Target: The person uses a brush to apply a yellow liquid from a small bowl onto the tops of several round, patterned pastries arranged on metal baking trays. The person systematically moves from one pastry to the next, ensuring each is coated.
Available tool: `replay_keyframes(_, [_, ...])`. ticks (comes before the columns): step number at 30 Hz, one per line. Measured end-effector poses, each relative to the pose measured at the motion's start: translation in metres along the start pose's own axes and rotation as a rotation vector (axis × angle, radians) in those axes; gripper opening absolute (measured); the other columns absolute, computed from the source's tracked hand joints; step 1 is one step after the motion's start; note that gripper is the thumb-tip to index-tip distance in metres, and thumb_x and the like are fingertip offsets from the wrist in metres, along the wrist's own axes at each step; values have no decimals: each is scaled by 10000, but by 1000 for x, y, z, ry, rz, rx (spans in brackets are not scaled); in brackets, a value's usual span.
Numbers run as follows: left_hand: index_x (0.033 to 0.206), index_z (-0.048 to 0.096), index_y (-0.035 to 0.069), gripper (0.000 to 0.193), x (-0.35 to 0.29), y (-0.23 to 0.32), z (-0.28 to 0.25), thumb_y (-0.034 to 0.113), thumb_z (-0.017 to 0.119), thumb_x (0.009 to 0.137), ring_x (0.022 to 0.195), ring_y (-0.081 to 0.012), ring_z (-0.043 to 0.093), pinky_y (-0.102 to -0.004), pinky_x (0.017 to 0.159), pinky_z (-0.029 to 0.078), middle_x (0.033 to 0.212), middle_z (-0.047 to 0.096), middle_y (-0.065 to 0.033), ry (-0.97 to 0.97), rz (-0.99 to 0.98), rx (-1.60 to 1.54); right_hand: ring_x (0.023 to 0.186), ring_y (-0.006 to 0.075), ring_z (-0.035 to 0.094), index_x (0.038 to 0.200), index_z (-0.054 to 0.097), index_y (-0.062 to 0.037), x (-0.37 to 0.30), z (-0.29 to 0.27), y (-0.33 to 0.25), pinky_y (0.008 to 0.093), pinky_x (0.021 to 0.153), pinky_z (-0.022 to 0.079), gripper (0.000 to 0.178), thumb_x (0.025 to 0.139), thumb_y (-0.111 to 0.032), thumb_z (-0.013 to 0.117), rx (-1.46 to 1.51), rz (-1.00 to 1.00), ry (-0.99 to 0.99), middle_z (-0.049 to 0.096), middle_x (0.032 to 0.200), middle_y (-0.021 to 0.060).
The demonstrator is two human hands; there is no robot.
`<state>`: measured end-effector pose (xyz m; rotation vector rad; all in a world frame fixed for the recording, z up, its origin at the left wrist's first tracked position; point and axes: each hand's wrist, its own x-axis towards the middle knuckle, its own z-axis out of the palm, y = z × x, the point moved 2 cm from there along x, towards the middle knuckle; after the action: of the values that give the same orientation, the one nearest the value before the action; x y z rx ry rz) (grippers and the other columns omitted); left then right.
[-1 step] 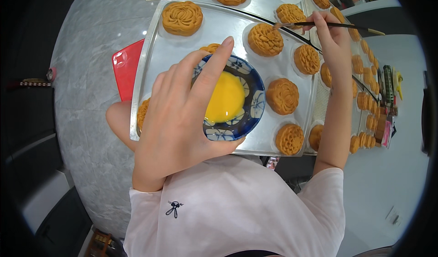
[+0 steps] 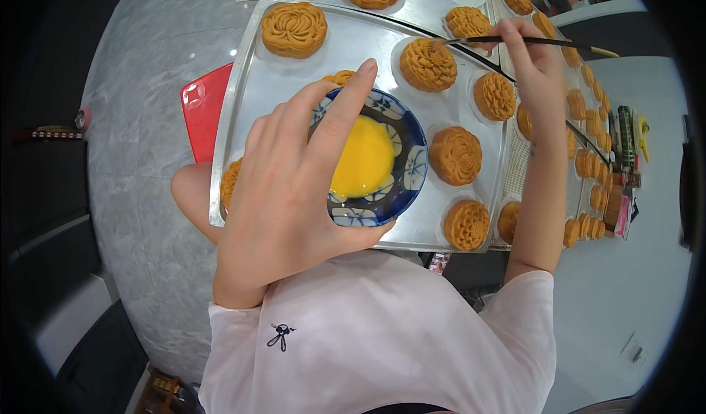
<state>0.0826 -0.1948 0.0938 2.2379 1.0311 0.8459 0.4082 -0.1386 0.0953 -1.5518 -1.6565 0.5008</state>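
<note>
Closest in, your left grip (image 2: 283, 160) is curled round the blue-and-white bowl (image 2: 417, 168) of yellow egg wash (image 2: 366, 156), its thumb along the near rim. Beyond the bowl and to its right, a round mooncake (image 2: 426, 68) sits on the metal baking tray (image 2: 360, 40). Farther right of the bowl, your right grip (image 2: 540, 65) pinches a slim brush (image 2: 551, 42), whose long axis runs crosswise, bristles pointing left at that mooncake's top.

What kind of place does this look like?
Probably a home or small kitchen set up for baking: metal trays of patterned cakes, a bowl of yellow liquid and a thin brush.
</note>
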Motion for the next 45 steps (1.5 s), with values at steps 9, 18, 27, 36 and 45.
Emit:
replay_keyframes(9, [1509, 476, 7, 1202, 1, 1, -1, 230, 950, 427, 1199, -358, 614, -422, 1015, 470, 1321, 627, -200, -12, 6, 3, 877, 117, 715, 995, 734, -18, 7, 3, 7, 303, 867, 513, 382, 1030, -377, 608, -31, 38, 46, 746, 855, 38])
replay_keyframes(18, [1509, 473, 9, 1208, 0, 1, -1, 246, 951, 425, 1213, -366, 602, -434, 1036, 458, 1341, 614, -204, -8, 16, 1, 828, 126, 710, 1003, 723, -38, 21, 5, 13, 289, 769, 507, 394, 1047, -398, 568, -167, 5, 69, 730, 815, 57])
replay_keyframes(27, [1507, 473, 16, 1211, -1, 3, -1, 249, 957, 422, 1240, -359, 597, -433, 1047, 457, 1345, 612, -201, -18, 0, 44, 799, 115, 696, 1001, 708, -13, 28, 6, 18, 272, 777, 514, 382, 1044, -372, 584, -106, -6, 72, 716, 852, 54])
replay_keyframes(36, [1522, 465, 47, 1247, 0, 8, 1, 237, 959, 393, 1223, -351, 605, -423, 1042, 468, 1348, 601, -188, 1, 11, 67, 794, 115, 672, 964, 711, -34, 19, -5, 19, 270, 767, 488, 384, 1036, -386, 576, -213, 151, 39, 748, 786, 51])
replay_keyframes(45, [1545, 426, 49, 1239, -1, 6, 2, 294, 957, 453, 1224, -355, 592, -436, 1029, 461, 1361, 579, -191, -21, 23, 44, 855, 110, 697, 1002, 690, -31, 13, -11, 32, 262, 790, 490, 352, 1045, -361, 576, -125, 200, 29, 739, 868, 47])
